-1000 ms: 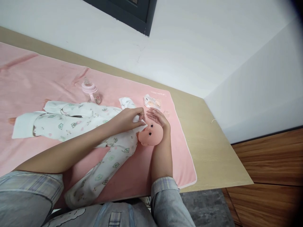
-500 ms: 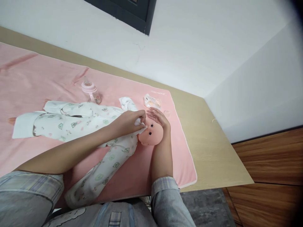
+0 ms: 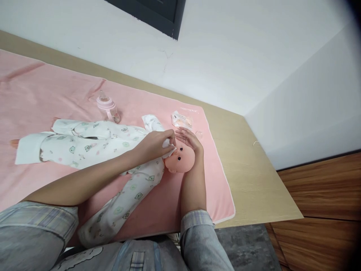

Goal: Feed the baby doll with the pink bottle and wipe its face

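Observation:
A baby doll (image 3: pixel 183 160) in white printed pajamas (image 3: pixel 118 145) lies on its back on a pink blanket (image 3: pixel 216 180), head toward the right. At the doll's nose and mouth, my left hand (image 3: pixel 156 145) pinches a white wipe (image 3: pixel 168 148), with part of it bunched inside the fingers. My right hand (image 3: pixel 188 138) lies along the far side of the doll's head, fingers stretched out and holding nothing. Its wrist and forearm pass beside the top of the head.
A pink baby bottle (image 3: pixel 108 108) stands on the blanket beyond the doll's legs. Past my right hand lie a small plastic packet (image 3: pixel 182 119) and a small clear item (image 3: pixel 199 134). The wooden tabletop (image 3: pixel 248 180) reaches its edge at right; a white wall (image 3: pixel 220 56) rises behind.
My left hand has shifted very slightly at the doll's face, with the wipe still pinched. My right hand keeps its place beside the head.

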